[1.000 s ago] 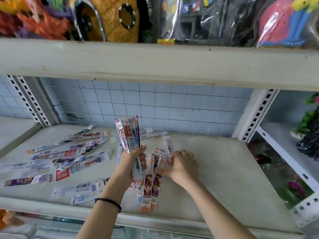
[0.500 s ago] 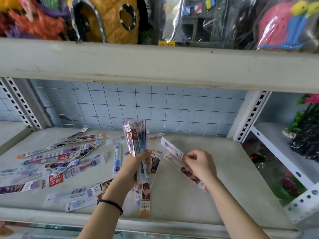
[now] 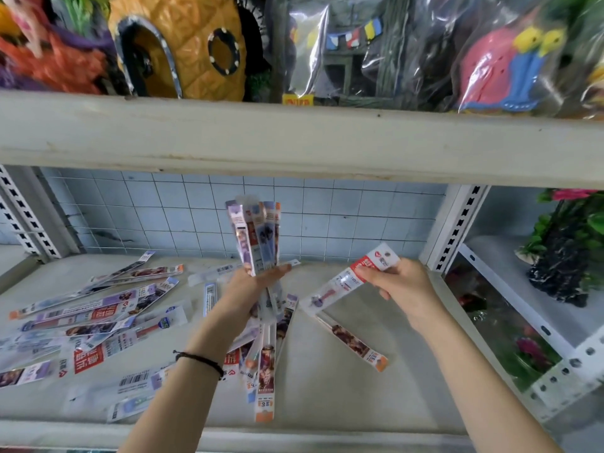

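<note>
My left hand (image 3: pixel 243 295) grips a bundle of long narrow packets (image 3: pixel 258 237) standing upright above the shelf (image 3: pixel 376 387). My right hand (image 3: pixel 398 286) pinches two more packets: a red-and-white one (image 3: pixel 353 276) angled down to the left and a clear one with an orange end (image 3: pixel 353 344) hanging down to the right. Several loose packets (image 3: pixel 264 364) lie on the shelf below my left hand. A larger scatter of packets (image 3: pixel 91 315) covers the shelf's left part.
An upper shelf board (image 3: pixel 294 138) crosses the view, loaded with bagged aquarium ornaments (image 3: pixel 183 44). A wire grid backs the shelf before a tiled wall (image 3: pixel 343 220). A perforated upright (image 3: pixel 457 223) stands on the right, with artificial plants (image 3: pixel 568 250) beyond it.
My right hand lifted two packets off the shelf and drew them up and to the right. My left hand raised its bundle slightly.
</note>
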A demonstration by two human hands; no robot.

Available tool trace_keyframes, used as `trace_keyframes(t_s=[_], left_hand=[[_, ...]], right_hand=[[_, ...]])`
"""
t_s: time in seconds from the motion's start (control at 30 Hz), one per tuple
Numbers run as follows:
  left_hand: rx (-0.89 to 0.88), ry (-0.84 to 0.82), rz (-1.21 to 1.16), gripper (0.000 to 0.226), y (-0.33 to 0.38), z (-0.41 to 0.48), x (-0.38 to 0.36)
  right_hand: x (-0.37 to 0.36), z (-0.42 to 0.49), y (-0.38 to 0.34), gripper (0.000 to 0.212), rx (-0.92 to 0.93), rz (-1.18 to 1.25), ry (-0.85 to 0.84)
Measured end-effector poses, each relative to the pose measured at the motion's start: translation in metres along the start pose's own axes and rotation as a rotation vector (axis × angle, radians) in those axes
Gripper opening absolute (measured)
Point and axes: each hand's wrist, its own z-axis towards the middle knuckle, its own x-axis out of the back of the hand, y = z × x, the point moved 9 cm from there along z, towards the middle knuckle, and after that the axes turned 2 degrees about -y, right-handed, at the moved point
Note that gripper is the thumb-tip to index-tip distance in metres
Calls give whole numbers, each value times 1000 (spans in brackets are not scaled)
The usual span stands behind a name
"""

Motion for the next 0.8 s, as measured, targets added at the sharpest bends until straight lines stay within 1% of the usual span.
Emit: trace_keyframes(t_s=[0.07,0.1,0.17,0.23,0.3,0.4,0.5,0.6,0.63,0.67,0.73,0.77,0.8], left_hand=[[-7,-127,54,43,4,-4,-24],[-6,-196,44,45,5,-8,-36],[-7,-313,-34,43,7,-18,-56],[26,-381,-171,38,4,-26,-71],[61,-411,-284,32,0,-32,-76],[56,-441,-363,29,-3,-37,-69],[10,-454,-284,30,-6,-40,-58],[3,-365,-222,22,-13,-37,-43],[18,-330,-237,20,-16,-36,-36],[32,-291,-253,17,-19,-34,-29],[56,-207,-268,11,-25,-30,-15],[64,-166,-265,13,-27,-28,-8],[73,-129,-258,18,-29,-27,-3]], right_hand=[[-13,-2,-17,10,43,78,-58],[-19,-3,-24,6,60,104,-79],[-32,-4,-35,1,79,113,-106],[-47,-5,-41,3,97,79,-153],[-60,-7,-47,4,121,102,-196],[-68,-9,-47,3,120,165,-213],[-76,-10,-38,4,88,132,-238],[-84,-11,-24,15,63,58,-298],[-85,-11,-16,20,57,-6,-314],[-83,-10,-5,25,52,-132,-311],[-73,-6,27,38,11,-548,-277],[-66,-5,43,42,-35,-751,-262],[-61,-7,55,42,-73,-893,-251]])
